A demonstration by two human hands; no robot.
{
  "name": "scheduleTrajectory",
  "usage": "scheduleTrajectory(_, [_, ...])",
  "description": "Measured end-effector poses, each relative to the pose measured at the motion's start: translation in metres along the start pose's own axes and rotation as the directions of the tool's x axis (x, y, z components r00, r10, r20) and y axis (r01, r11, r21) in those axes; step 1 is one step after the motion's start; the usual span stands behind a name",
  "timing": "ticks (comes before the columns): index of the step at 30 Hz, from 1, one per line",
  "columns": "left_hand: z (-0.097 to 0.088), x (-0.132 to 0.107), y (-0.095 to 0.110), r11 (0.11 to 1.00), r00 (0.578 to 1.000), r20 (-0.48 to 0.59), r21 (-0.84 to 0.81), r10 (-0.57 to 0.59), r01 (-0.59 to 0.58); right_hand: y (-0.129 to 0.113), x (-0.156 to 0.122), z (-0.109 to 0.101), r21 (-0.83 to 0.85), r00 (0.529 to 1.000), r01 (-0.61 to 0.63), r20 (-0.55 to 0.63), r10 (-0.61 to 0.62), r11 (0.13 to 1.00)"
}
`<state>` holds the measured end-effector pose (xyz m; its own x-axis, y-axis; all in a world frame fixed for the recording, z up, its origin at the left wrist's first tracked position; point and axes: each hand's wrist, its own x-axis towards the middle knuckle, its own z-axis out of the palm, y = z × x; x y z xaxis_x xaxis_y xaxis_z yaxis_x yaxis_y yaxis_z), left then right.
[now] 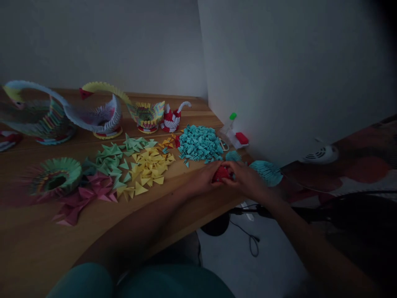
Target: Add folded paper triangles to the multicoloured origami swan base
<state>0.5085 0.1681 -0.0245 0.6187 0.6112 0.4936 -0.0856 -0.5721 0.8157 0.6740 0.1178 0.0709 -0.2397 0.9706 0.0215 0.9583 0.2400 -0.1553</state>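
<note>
My left hand and my right hand meet at the right end of the wooden table, fingers closed together around a small red folded-paper piece. Just behind them lies a heap of teal paper triangles. A fan-shaped teal paper assembly sits right of my right hand, and a smaller teal fan-shaped assembly lies behind it. Heaps of yellow triangles, green triangles and pink triangles spread to the left.
Paper swans stand along the back: a large multicoloured swan, a white swan, a small red-and-white swan, and a colourful bowl. A ring-shaped paper model sits at left. A glue bottle leans by the wall. Cables lie on the floor.
</note>
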Motion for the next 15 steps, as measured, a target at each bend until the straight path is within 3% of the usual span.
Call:
scheduleTrajectory(4, [0.002, -0.002, -0.009, 0.999, 0.999, 0.022, 0.041, -0.029, 0.028, 0.010, -0.002, -0.013, 0.020, 0.995, 0.081, 0.063, -0.082, 0.996])
scheduleTrajectory(8, [0.004, -0.004, -0.016, 0.994, 0.999, 0.021, 0.103, -0.044, 0.041, 0.023, -0.008, -0.023, 0.092, 0.976, 0.207, 0.055, -0.213, 0.974])
scheduleTrajectory(15, [0.000, -0.003, -0.007, 0.994, 0.996, 0.005, 0.065, -0.091, 0.090, 0.036, -0.010, -0.010, 0.105, 0.955, 0.295, -0.003, -0.296, 0.950])
